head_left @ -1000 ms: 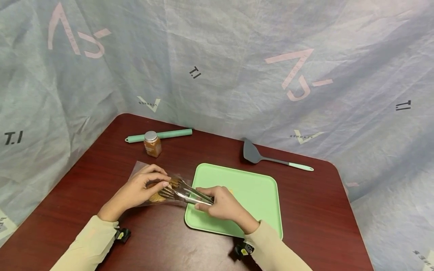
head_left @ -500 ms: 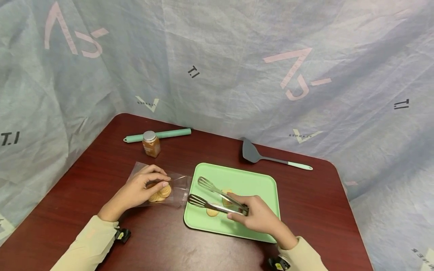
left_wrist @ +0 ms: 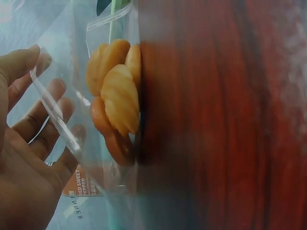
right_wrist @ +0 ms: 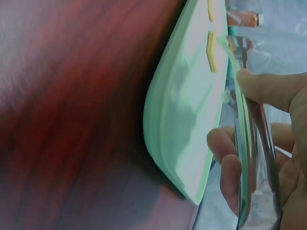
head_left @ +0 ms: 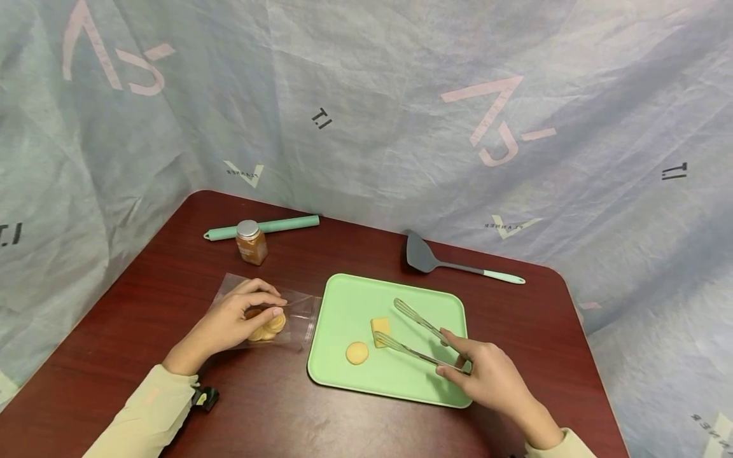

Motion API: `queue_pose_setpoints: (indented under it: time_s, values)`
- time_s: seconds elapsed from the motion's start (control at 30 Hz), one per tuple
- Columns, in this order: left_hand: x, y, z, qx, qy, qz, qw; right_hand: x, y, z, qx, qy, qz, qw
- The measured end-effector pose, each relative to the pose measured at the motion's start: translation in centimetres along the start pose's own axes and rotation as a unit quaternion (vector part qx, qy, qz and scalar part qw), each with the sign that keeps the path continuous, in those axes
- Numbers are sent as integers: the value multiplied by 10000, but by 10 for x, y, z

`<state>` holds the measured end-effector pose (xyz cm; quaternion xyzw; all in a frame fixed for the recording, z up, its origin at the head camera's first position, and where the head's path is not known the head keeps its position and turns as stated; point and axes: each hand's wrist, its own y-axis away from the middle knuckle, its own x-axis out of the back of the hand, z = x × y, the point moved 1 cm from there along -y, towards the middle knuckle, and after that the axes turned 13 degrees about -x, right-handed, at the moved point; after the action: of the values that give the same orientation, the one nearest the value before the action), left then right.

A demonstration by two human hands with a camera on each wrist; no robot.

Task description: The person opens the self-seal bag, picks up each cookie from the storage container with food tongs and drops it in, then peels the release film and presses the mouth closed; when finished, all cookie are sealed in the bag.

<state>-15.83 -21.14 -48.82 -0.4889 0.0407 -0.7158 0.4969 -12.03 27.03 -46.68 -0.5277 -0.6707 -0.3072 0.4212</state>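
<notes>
Tray (head_left: 338, 305) held two biscuits (head_left: 357, 353); more lay in bag (head_left: 300, 316), nearer left edge of tabletop (head_left: 275, 394). Work looked part done. Left grip (head_left: 235, 318) pinched bag; right grip (head_left: 492, 375) held tongs (head_left: 426, 325), tips parted.

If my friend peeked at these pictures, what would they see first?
Probably the green tray on the dark red table, with a round cookie and a squarish one on it. Next might come the metal tongs in the right hand, over the tray, and the clear bag at the left hand, with more cookies inside.
</notes>
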Motion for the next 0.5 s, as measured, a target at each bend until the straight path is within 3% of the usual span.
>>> queue_pose_setpoints:
  time_s: [0.27, 0.5]
  values:
    - [1, -2, 2, -55, -21, -9, 10000, -3, 7, -12, -155, 175, -18, 9997]
    - [2, 0, 3, -19, 40, 33, 10000, 3, 9, -7, -387, 288, -116, 9988]
